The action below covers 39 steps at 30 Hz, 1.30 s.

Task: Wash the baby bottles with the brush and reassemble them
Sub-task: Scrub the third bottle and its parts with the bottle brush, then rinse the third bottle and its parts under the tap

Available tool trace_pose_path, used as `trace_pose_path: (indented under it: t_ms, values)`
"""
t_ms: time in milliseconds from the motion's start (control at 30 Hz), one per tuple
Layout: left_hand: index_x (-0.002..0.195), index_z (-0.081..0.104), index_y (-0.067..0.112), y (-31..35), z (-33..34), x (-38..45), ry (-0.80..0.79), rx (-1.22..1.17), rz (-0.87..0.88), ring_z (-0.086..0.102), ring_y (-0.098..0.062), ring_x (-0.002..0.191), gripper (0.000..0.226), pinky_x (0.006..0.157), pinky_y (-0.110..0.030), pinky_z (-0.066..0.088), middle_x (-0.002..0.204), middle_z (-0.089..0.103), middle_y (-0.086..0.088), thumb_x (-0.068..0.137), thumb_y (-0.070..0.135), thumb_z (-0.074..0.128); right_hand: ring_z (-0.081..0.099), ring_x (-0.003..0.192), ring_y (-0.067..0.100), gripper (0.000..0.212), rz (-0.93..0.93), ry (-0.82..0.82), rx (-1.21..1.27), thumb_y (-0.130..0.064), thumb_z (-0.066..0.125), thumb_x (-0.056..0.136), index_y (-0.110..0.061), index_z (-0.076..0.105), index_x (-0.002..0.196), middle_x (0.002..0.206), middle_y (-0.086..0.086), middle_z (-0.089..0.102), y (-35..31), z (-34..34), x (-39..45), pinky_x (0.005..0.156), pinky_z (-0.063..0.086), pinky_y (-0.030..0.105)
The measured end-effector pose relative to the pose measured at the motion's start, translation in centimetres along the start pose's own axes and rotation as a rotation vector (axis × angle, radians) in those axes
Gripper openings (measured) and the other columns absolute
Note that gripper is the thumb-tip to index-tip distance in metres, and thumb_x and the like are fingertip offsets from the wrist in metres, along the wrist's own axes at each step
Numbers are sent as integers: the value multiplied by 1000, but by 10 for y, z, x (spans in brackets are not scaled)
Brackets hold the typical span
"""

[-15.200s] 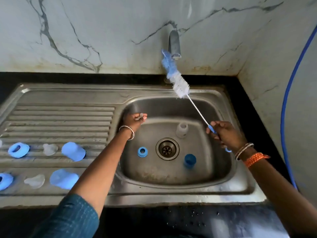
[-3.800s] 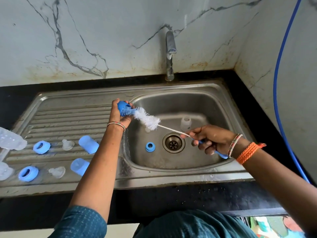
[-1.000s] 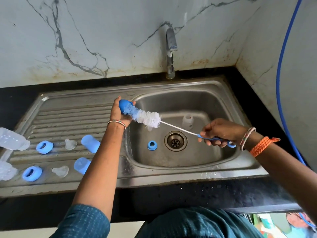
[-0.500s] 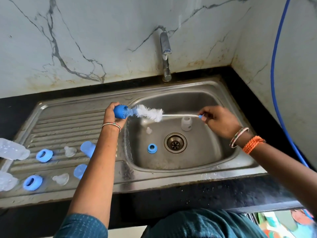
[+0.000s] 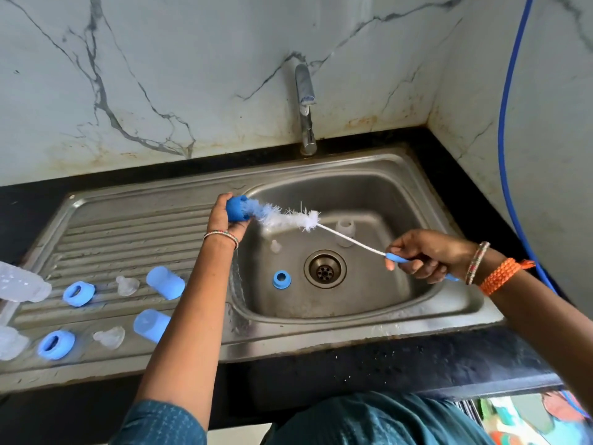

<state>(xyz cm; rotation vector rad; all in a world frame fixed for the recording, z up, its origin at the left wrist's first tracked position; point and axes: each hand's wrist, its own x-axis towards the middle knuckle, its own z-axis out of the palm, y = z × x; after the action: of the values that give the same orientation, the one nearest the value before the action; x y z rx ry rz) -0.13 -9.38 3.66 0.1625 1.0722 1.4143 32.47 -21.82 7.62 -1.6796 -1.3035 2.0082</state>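
Left hand (image 5: 224,216) curled round a blue bottle cap (image 5: 236,212), held at the near-left rim of the sink (image 5: 401,319) with its open end facing right. Right hand (image 5: 426,253) closed round the blue handle of the bottle brush (image 5: 288,218), wire stem running up and left — white bristles crossing the basin, tip pushed into the cap's mouth. Down in the basin: a blue collar ring (image 5: 281,279) just left of the drain (image 5: 324,269), a small clear teat (image 5: 275,246) behind it, and a clear bottle (image 5: 345,231) standing upright behind the drain, under the brush stem. On the ribbed draining board (image 5: 106,232) to the left, two rows of parts: far row with a blue ring (image 5: 78,293), a clear teat (image 5: 127,285) and a blue cap (image 5: 165,282) lying on its side; near row with another blue ring (image 5: 56,345), another clear teat (image 5: 110,337) and a second blue cap (image 5: 150,324) partly hidden by the left forearm. At the left edge, two clear bottles (image 5: 22,285) — cut off by the frame. Tap (image 5: 305,107) rising behind the basin against the marble wall, no water visible from it. Blue hose (image 5: 507,130) hanging down the right-hand wall.
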Motion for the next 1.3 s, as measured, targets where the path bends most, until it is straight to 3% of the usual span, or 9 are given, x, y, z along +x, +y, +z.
trace_pose_path:
  t_ms: [133, 233, 300, 467, 667, 900, 1133, 1233, 1300]
  values:
    - [78, 47, 5, 0, -6, 4, 87, -206, -34, 48, -22, 74, 23, 75, -31, 48, 83, 48, -12, 94, 22, 45, 34, 34, 9, 31, -210, 464, -269, -6, 45, 96, -8, 70, 78, 44, 1, 48, 35, -19, -16, 36, 26, 16]
    - [80, 51, 0, -7, -7, 1, 79, -190, -119, 51, -21, 68, 36, 67, -30, 48, 78, 52, -14, 94, 31, 39, 62, 66, 18, 20, -286, 916, -450, -7, 55, 92, -12, 74, 90, 63, 6, 68, 69, -26, -21, 64, 42, 25]
    - [82, 53, 1, -22, -1, -4, 22, -112, -216, 50, -18, 63, 42, 59, -27, 45, 75, 56, -11, 93, 37, 36, 66, 86, 34, 19, -245, 1169, -454, -9, 58, 90, -7, 72, 102, 83, 20, 71, 86, -24, -23, 76, 46, 33]
    - [95, 50, 4, -75, 31, -23, -117, 102, -370, 38, -13, 57, 42, 40, -13, 37, 80, 51, -9, 95, 43, 34, 61, 89, 48, 19, -114, 1379, -437, -2, 54, 89, 3, 67, 102, 91, 35, 63, 98, -23, -25, 69, 41, 37]
    - [99, 51, -2, -121, 64, -64, -322, 116, -508, 54, -23, 76, 38, 53, -27, 57, 90, 54, -18, 95, 36, 52, 59, 99, 48, 21, 193, 1361, -499, -1, 58, 81, 4, 60, 102, 105, 30, 60, 87, -31, -27, 80, 50, 50]
    - [97, 57, 4, -141, 69, -74, -458, 233, -540, 61, -35, 92, 14, 75, -44, 57, 106, 57, -22, 92, 17, 58, 53, 114, 46, 43, 356, 1275, -509, -7, 53, 85, 8, 47, 125, 123, 27, 55, 68, -21, -25, 94, 46, 52]
    - [94, 55, 14, -146, 54, -62, -585, 342, -517, 71, -18, 79, 14, 75, -40, 57, 88, 72, -4, 96, 8, 43, 43, 128, 37, 80, -197, 774, -633, -31, 64, 87, -19, 17, 151, 145, 19, 36, -14, 33, 19, 103, 37, 41]
    - [88, 50, 19, -139, 45, -56, -566, 377, -485, 71, -14, 75, 19, 75, -39, 56, 78, 72, 3, 98, 6, 39, 61, 100, 27, 55, -263, 564, -489, -26, 67, 85, -19, 48, 136, 126, 13, 57, -26, 33, 53, 90, 51, 39]
    - [100, 48, 22, -135, 35, -46, -499, 446, -478, 70, -20, 80, 9, 79, -44, 54, 90, 70, 0, 98, 14, 44, 64, 87, 26, 36, -305, 502, -463, -24, 74, 79, -16, 65, 113, 104, 8, 64, -21, 30, 74, 80, 56, 41]
